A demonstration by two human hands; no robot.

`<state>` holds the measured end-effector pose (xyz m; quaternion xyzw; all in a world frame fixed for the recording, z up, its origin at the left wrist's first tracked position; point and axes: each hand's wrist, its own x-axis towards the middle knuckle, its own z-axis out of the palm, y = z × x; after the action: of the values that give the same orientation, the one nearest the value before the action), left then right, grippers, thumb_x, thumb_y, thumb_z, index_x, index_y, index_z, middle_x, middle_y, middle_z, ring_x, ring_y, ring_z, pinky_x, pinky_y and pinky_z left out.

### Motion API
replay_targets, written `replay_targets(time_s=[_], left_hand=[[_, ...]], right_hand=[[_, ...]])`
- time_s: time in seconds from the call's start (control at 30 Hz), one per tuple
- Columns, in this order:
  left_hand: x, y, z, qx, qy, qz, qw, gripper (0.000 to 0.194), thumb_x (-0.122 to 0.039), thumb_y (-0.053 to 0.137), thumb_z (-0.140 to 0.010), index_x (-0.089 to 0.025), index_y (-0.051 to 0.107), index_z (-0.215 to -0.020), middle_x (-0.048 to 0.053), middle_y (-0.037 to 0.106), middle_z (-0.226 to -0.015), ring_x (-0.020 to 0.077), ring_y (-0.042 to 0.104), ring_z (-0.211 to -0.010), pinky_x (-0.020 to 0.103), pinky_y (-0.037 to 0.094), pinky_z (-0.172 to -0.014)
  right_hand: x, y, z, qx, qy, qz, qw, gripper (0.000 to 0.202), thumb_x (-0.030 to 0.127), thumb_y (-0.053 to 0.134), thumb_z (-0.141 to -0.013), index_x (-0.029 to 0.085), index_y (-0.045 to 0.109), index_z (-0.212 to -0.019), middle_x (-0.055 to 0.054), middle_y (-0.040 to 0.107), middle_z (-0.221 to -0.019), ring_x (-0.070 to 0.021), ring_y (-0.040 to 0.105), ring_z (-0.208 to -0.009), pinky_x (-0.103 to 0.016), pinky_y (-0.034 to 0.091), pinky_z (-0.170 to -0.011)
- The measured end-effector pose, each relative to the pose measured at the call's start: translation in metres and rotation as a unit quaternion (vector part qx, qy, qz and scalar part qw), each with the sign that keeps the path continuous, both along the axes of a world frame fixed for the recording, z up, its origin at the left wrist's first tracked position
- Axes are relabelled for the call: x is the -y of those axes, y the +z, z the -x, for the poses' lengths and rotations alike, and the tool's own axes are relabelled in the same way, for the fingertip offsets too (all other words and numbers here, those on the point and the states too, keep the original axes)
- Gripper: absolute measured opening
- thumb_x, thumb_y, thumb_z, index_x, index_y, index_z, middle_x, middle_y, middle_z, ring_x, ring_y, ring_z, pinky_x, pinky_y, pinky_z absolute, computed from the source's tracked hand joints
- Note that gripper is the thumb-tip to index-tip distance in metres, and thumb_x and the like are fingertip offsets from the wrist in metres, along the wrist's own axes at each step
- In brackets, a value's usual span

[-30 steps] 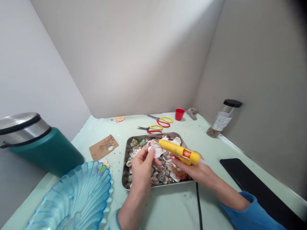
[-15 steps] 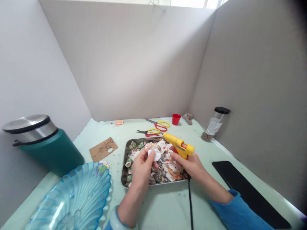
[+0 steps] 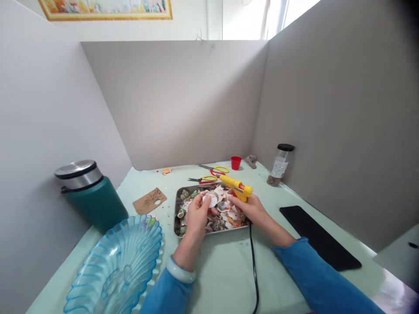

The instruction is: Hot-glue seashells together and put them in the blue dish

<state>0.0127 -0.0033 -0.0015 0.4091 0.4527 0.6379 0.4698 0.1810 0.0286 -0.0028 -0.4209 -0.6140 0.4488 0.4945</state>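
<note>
- The left hand (image 3: 197, 213) pinches a white shell (image 3: 210, 200) between thumb and fingers.
- The right hand (image 3: 251, 208), closed around the handle of a yellow glue gun (image 3: 236, 186), is just right of that pinch; the nozzle points forward and leftward, past the shell.
- Below both grips sits a metal tray (image 3: 225, 230) heaped with mixed shells (image 3: 216, 224).
- Beyond the grips lie two pairs of scissors (image 3: 208, 178).
- A black cord (image 3: 253, 261) runs on the near side of the right-hand grip.
- Left of and nearer than the left-hand grip stands a blue scalloped dish (image 3: 147, 253).

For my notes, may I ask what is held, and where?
Left grip holds a white shell by its edge; right grip, a glue gun by its handle.
</note>
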Motion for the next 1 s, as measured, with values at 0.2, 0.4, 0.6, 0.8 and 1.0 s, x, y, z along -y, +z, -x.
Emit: replay_targets(time_s=[0.2,0.4,0.6,0.8,1.0], left_hand=[[0.001,0.002,0.0,-0.001,-0.006,0.009,1.0,0.03,-0.041,0.068,-0.072,-0.014,0.061,-0.082,-0.003,0.06,-0.068,0.0062,0.049,-0.041,0.019,0.039,-0.044],[0.003,0.003,0.0,0.003,-0.013,0.007,1.0,0.03,-0.041,0.069,-0.072,-0.013,0.061,-0.079,-0.003,0.06,-0.064,0.0071,0.049,-0.041,0.02,0.038,-0.043],[0.002,0.002,0.0,0.006,-0.008,0.008,1.0,0.03,-0.042,0.068,-0.076,-0.014,0.061,-0.081,-0.004,0.059,-0.062,0.0072,0.049,-0.041,0.02,0.037,-0.045],[0.001,0.003,0.0,0.016,-0.005,0.029,0.999,0.031,-0.044,0.068,-0.076,-0.014,0.061,-0.081,-0.004,0.059,-0.063,0.0061,0.048,-0.041,0.019,0.036,-0.045],[0.0,0.0,-0.001,0.024,-0.023,0.058,0.998,0.034,-0.047,0.07,-0.074,-0.015,0.06,-0.076,-0.007,0.053,-0.05,0.005,0.041,-0.035,0.019,0.036,-0.044]], right_hand=[[0.002,0.004,0.001,-0.011,0.0,-0.001,1.0,0.037,0.046,0.072,-0.072,0.015,0.067,-0.092,0.003,0.055,-0.056,-0.0109,0.044,-0.044,-0.025,0.037,-0.045],[0.001,0.013,0.006,0.0,0.021,-0.001,1.0,0.031,0.041,0.07,-0.075,0.015,0.066,-0.091,0.003,0.057,-0.056,-0.0091,0.043,-0.043,-0.022,0.037,-0.043],[-0.008,0.033,0.021,0.01,0.061,-0.001,0.998,0.025,0.036,0.074,-0.07,0.018,0.068,-0.087,0.004,0.057,-0.059,-0.01,0.046,-0.045,-0.022,0.04,-0.043],[-0.007,0.024,0.028,-0.008,0.074,0.053,0.996,0.027,0.038,0.073,-0.069,0.018,0.065,-0.085,0.004,0.055,-0.058,-0.0105,0.047,-0.046,-0.023,0.041,-0.045],[-0.007,0.016,0.025,-0.006,0.038,0.074,0.997,0.027,0.039,0.074,-0.068,0.018,0.065,-0.082,0.004,0.054,-0.056,-0.0108,0.046,-0.048,-0.024,0.04,-0.046]])
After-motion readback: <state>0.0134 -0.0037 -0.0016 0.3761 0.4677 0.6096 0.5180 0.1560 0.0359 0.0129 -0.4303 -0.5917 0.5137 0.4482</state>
